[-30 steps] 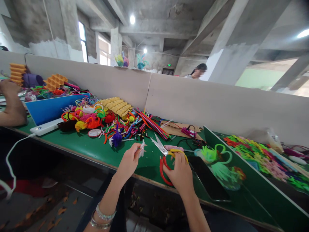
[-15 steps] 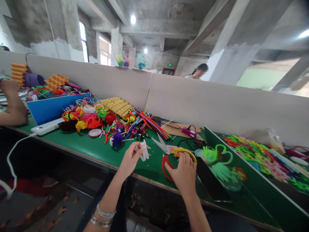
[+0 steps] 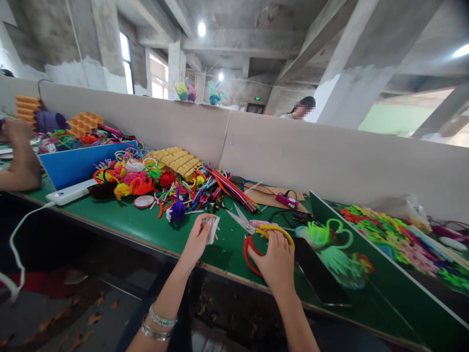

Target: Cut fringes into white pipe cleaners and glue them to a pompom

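Above the table's front edge, my left hand (image 3: 199, 235) pinches a small bundle of white pipe cleaners (image 3: 213, 231), partly covered by the fingers. My right hand (image 3: 279, 258) grips a pair of scissors (image 3: 252, 229) by one yellow and one red handle. The scissor blades are spread apart and point up and left, a short gap from the white bundle. A dark tablet-like slab (image 3: 322, 274) lies just right of my right hand. Beyond it stand light-green pipe-cleaner figures (image 3: 339, 252).
Colourful pipe-cleaner pieces (image 3: 146, 176) pile up at the back left, with a yellow egg-crate tray (image 3: 178, 160) on top. A blue divider (image 3: 88, 164) and white power strip (image 3: 69, 192) stand left. A green divider (image 3: 384, 264) bounds the right. Another person's arm (image 3: 22, 156) rests far left.
My left hand has turned, so the white bundle now shows as a narrower, more compact block. The scissors have shifted slightly left with my right hand.
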A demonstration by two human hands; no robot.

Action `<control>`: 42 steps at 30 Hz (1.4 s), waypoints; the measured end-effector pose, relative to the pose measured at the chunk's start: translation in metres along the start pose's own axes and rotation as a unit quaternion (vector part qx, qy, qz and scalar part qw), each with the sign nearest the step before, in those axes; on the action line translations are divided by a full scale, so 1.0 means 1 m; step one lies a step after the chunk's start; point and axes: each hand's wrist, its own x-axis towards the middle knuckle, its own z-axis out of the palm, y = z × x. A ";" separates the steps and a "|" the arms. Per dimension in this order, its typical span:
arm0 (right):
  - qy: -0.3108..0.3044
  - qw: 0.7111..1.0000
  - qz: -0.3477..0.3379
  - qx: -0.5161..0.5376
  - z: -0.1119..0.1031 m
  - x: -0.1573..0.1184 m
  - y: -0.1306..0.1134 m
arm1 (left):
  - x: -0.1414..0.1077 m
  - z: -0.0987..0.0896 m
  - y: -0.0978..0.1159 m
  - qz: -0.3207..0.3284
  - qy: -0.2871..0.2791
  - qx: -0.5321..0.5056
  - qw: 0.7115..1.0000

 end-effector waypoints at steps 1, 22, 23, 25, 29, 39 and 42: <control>0.000 1.000 -0.002 0.000 0.000 0.000 0.000 | 0.000 0.001 -0.001 -0.012 0.009 -0.015 1.000; -0.006 1.000 -0.009 0.007 0.002 0.000 0.001 | -0.004 0.012 -0.004 -0.093 -0.051 -0.026 0.994; -0.009 1.000 -0.008 0.008 0.002 -0.001 0.001 | -0.005 0.012 -0.002 -0.096 -0.061 -0.034 0.993; -0.013 1.000 -0.006 0.012 0.003 -0.001 0.001 | -0.006 0.012 0.001 -0.102 -0.069 -0.044 0.991; -0.009 1.000 -0.004 0.018 0.002 -0.001 0.001 | -0.006 0.009 0.000 -0.067 -0.067 0.008 0.995; 0.004 0.988 -0.017 0.153 0.001 -0.001 -0.008 | -0.003 0.004 -0.001 0.037 0.003 0.169 0.985; -0.004 0.983 -0.028 0.181 0.000 -0.002 -0.013 | -0.004 0.006 0.000 0.021 0.045 0.130 0.990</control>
